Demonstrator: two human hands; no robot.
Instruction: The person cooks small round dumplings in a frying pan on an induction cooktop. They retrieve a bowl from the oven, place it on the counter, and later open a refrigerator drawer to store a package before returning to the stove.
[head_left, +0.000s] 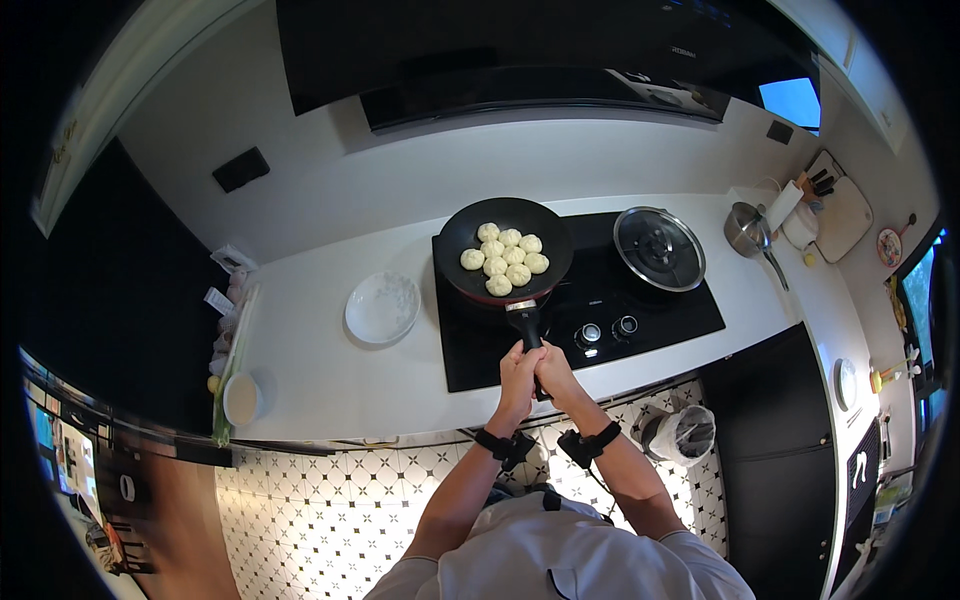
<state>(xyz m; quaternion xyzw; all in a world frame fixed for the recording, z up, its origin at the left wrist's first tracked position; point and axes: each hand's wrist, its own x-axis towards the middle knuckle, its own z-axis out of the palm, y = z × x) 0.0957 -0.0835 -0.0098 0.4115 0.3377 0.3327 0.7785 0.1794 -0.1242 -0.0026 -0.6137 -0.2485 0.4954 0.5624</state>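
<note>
My left hand (517, 379) and my right hand (556, 373) both grip the black handle (526, 324) of a frying pan (459, 225), side by side near its end. The pan is dark inside with a red outer edge, and sits over the left part of a black glass cooktop (480, 360). Several pale pleated buns (494, 266) lie clustered in the middle of the pan. A glass lid (660, 249) with a metal rim rests on the right side of the cooktop. Two control knobs (590, 334) stand to the right of the handle.
Left of the cooktop is a white patterned plate (382, 307); a white bowl (242, 400) and scallions (223, 412) lie farther left. A steel saucepan (748, 229) stands at the right. A black range hood (480, 52) overhangs the back. A lined bin (686, 435) stands on the floor.
</note>
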